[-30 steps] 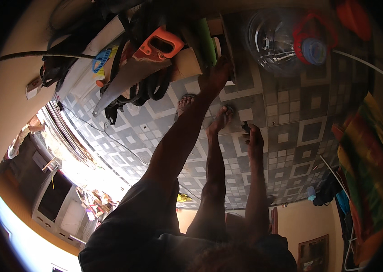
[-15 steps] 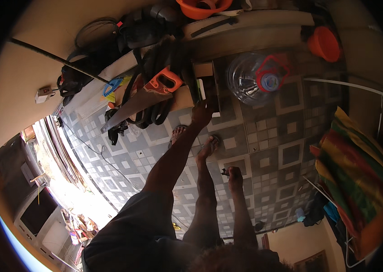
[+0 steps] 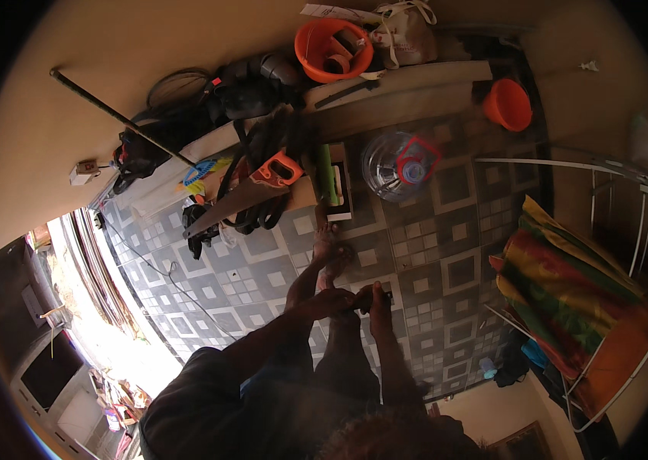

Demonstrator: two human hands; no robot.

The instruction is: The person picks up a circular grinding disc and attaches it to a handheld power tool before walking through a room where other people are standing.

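My left hand (image 3: 331,303) and my right hand (image 3: 377,300) meet in front of my legs. A small dark object (image 3: 362,300) sits between them; its kind is too dim to tell. My right fingers are closed around it, and my left fingertips touch it or lie very close. Beyond my feet (image 3: 336,261) an open box (image 3: 348,204) stands on the tiles, with something green and white inside. To its left a handsaw (image 3: 228,205) with an orange handle rests on black straps or tubing.
A large clear bottle (image 3: 385,167) with a red handle stands right of the box. Farther back are an orange basin (image 3: 310,47) and an orange bucket (image 3: 509,106). A broom (image 3: 201,175) leans at left. A metal rack (image 3: 638,222) with colourful cloth stands at right.
My left hand has drawn back from the open box to my right hand. My right hand has shifted slightly left, still closed on the small dark object. The view has tilted up a little.
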